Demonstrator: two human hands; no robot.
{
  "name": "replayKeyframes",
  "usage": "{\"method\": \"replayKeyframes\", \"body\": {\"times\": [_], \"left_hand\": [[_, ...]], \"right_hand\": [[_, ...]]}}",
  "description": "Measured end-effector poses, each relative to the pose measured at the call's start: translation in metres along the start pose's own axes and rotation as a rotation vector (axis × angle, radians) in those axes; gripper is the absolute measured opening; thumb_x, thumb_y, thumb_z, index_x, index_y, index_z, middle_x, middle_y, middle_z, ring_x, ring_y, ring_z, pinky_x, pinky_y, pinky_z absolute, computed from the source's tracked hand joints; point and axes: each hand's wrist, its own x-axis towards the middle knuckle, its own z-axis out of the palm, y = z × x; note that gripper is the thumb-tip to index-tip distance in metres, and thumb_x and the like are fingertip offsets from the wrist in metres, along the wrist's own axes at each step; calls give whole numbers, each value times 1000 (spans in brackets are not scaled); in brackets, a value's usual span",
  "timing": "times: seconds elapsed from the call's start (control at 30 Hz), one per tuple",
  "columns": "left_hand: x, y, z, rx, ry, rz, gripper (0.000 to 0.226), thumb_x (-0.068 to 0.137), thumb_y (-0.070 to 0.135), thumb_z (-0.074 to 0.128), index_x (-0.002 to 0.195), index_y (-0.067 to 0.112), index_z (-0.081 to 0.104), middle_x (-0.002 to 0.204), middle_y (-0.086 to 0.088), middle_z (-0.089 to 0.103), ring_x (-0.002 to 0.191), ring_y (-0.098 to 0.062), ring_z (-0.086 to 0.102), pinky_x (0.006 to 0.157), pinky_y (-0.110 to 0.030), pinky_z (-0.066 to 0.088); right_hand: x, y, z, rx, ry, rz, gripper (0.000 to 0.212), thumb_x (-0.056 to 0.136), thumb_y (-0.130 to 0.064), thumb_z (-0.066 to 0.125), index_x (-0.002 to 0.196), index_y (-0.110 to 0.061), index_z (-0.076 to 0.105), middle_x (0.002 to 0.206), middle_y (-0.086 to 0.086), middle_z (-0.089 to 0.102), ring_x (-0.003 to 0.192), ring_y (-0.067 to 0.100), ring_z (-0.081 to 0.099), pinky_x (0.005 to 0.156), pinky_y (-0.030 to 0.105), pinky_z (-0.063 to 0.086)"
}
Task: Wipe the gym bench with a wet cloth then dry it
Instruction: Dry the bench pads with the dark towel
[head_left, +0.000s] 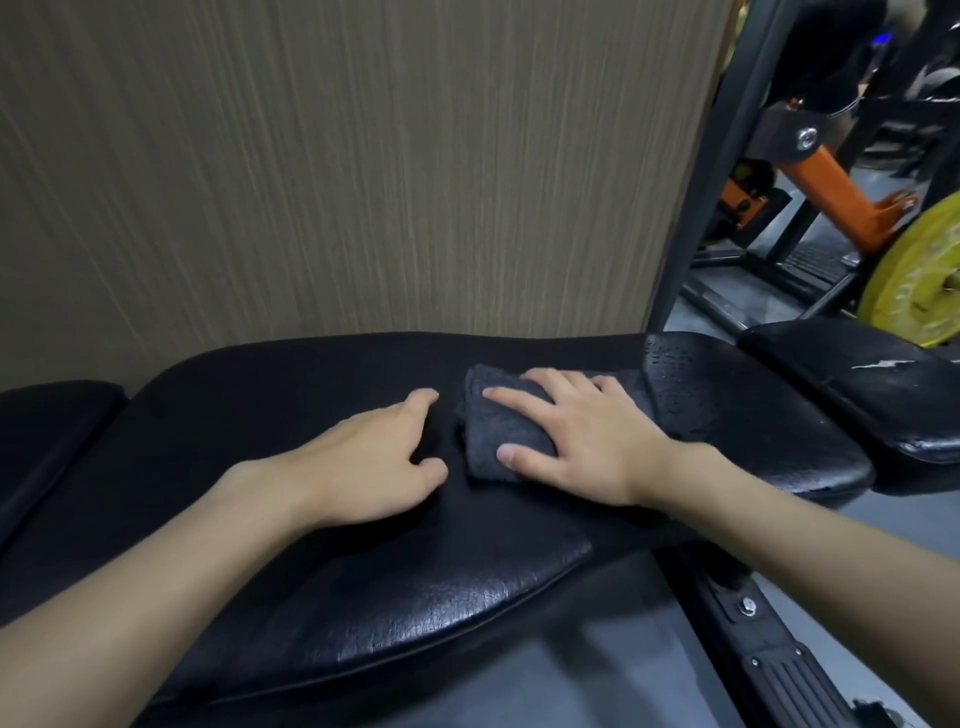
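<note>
A black padded gym bench (291, 395) runs across the view, its vinyl cracked near the front edge and at the right end. A folded dark grey cloth (493, 415) lies on the pad. My right hand (576, 431) presses flat on the cloth with fingers spread over it. My left hand (379, 462) rests on the bare pad just left of the cloth, fingers loosely apart and holding nothing.
A wood-grain wall panel (337, 171) stands right behind the bench. A second black pad (852, 384) sits at the right. Beyond it are an orange and black machine (826, 176) and a yellow weight plate (919, 280). The bench's metal frame (753, 629) lies lower right over grey floor.
</note>
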Motion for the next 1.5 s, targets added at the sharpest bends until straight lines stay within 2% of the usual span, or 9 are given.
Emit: {"method": "replayKeyframes", "body": {"times": [0.13,0.27,0.5,0.67,0.83,1.0,1.13,1.3,1.5], "left_hand": [[-1,12,2,185,-111,21,105,70,87,44,152,24,23,159,-4,25,149,-19,20,118,-47,24],[8,13,5,169,-164,-21,117,66,88,49,157,25,8,165,-7,2,152,-20,-1,121,-54,11],[12,10,8,119,-156,-39,118,65,86,54,157,28,9,165,-6,-1,152,-19,-3,121,-54,8],[10,11,7,113,-143,-37,118,65,85,56,157,26,11,165,-7,1,152,-19,-2,121,-54,9],[4,14,6,92,-142,-46,117,67,84,55,157,24,10,165,-8,0,152,-20,-4,121,-55,7],[8,22,-2,107,-190,-48,116,69,80,59,156,21,12,165,-6,-1,152,-20,-5,120,-55,12],[16,37,-3,98,-213,30,115,74,75,61,158,21,4,165,0,-9,151,-16,-9,122,-51,8],[23,51,10,189,-271,2,122,71,86,49,155,22,-13,164,-5,-16,150,-28,-13,119,-61,6],[31,55,7,211,-302,-30,125,66,88,51,155,24,-10,163,-5,-19,150,-28,-14,118,-62,9]], "right_hand": [[60,32,12,20,3,88,76,79,-82,12,149,-52,18,149,2,38,133,29,39,107,55,31],[106,57,17,22,-21,167,70,84,-81,17,148,-53,17,145,5,40,129,33,42,104,56,31],[98,53,18,19,-14,193,68,86,-79,17,149,-52,17,144,4,41,129,32,41,105,55,29],[24,31,8,25,11,83,76,81,-80,11,151,-50,17,147,0,38,133,28,38,108,53,28],[-58,12,-3,8,18,-8,72,87,-76,19,152,-47,20,152,1,36,139,23,33,109,49,27],[-84,11,-13,65,-46,-38,78,83,-85,20,152,-52,6,166,0,9,153,22,4,119,53,9],[-68,16,-1,-8,41,-32,72,86,-80,25,151,-47,25,151,4,39,139,25,37,110,50,30],[-16,50,0,7,-5,69,75,83,-82,16,151,-51,17,147,0,39,133,25,40,108,50,31],[65,96,9,27,-40,193,70,83,-83,20,148,-56,16,144,5,41,130,32,43,105,57,31]]}}
